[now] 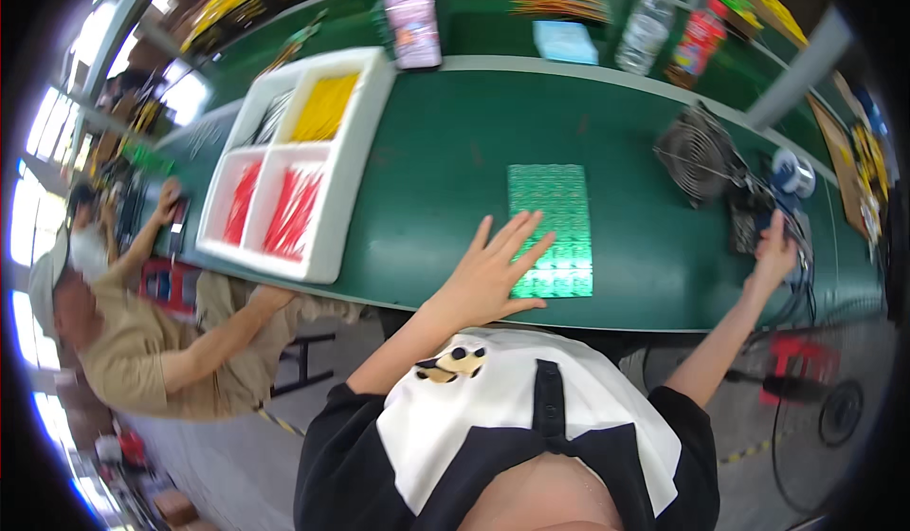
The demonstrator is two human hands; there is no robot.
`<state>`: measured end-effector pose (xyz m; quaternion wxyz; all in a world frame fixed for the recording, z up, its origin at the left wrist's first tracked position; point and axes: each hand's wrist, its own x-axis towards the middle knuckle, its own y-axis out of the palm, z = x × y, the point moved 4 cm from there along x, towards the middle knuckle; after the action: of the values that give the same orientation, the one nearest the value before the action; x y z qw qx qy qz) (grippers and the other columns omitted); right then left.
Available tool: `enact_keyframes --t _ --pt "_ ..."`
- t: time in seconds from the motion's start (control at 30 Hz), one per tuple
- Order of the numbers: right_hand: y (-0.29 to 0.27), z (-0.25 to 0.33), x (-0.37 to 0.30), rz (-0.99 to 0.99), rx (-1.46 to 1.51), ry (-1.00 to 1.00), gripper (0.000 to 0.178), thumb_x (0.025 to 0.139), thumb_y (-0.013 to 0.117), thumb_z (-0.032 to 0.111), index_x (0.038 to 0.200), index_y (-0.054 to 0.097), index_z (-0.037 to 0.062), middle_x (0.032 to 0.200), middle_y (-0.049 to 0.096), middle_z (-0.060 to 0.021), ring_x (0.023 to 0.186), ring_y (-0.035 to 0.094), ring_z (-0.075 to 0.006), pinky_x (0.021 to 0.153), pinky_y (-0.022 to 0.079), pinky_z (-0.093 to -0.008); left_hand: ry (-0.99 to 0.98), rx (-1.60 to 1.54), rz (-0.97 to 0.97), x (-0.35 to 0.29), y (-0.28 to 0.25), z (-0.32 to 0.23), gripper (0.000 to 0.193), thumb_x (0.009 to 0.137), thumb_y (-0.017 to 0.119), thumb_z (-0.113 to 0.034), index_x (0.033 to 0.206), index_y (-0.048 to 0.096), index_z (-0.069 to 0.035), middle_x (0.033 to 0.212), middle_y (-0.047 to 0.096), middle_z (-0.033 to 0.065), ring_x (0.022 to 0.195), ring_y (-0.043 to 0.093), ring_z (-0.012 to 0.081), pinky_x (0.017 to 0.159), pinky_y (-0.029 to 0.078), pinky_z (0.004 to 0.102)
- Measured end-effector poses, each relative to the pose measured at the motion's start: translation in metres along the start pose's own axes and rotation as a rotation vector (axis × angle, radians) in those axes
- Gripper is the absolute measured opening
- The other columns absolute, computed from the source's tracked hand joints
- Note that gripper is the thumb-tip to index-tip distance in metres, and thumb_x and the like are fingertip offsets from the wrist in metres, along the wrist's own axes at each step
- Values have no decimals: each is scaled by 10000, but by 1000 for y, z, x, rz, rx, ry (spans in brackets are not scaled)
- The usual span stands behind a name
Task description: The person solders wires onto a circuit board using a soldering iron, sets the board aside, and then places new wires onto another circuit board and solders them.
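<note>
A green circuit board panel (pixel 576 218) lies flat on the green tabletop in front of me. My left hand (pixel 488 273) rests with its fingers spread over the panel's left side, holding nothing. Out to the right, my right hand (pixel 775 254) is at a small black box (pixel 745 228) with dark cables beside it. Its fingers are drawn together, and what they hold, if anything, is too small and blurred to name. Behind that box stand a small fan with a round wire grille (pixel 695 156) and a spool of silvery wire (pixel 793 173).
A white divided tray (pixel 355 166) to the left holds red wires (pixel 294 210), yellow wires (pixel 325 107) and others. On the back ledge are a phone (pixel 412 27), a light-blue packet (pixel 566 42), a clear bottle (pixel 648 27) and a red-labelled bottle (pixel 699 43). A co-worker (pixel 180 341) sits at left.
</note>
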<state>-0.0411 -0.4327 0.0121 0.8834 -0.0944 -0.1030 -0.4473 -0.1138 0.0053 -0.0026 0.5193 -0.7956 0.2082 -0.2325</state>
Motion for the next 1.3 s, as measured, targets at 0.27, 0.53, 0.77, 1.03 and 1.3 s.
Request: enact_keyframes --t 0.27,0.53,0.77,1.03,1.3 --pt "-6 -34 52 -13 -248 -118 415 778 678 442 747 676 29 657 632 -70 550 549 -122 495 420 -262 -38 5 -96 -23 -3 16 883 713 646 -524 1408 261 -141 1471 185 137 1357 184 302 1024 184 614" --pt "-60 65 -41 -611 11 -562 508 895 501 425 787 597 -63 633 586 -105 557 537 -197 488 438 -334 -404 110 -508 -104 -162 68 304 665 711 -58 947 595 -69 978 599 100 929 572 258 806 453 364" --pt "-1 58 -115 -19 425 -141 584 956 274 454 1020 554 -55 672 535 -92 568 455 -159 552 384 -265 -641 311 -363 -230 -222 279 246 753 631 -80 995 603 -47 839 647 137 826 630 259 715 480 344" --pt "65 43 -177 335 532 195 503 975 315 390 1120 535 -37 701 514 -42 554 413 -104 517 322 -219 -890 126 -187 -237 -195 321 173 747 657 -125 891 668 -30 829 653 97 788 615 246 739 470 328" --pt "66 43 -167 313 493 156 486 978 304 376 1120 540 -24 714 502 -38 566 402 -97 533 320 -217 -909 217 -398 -242 -208 310 186 783 626 -150 899 664 -10 859 642 182 758 632 296 702 481 330"
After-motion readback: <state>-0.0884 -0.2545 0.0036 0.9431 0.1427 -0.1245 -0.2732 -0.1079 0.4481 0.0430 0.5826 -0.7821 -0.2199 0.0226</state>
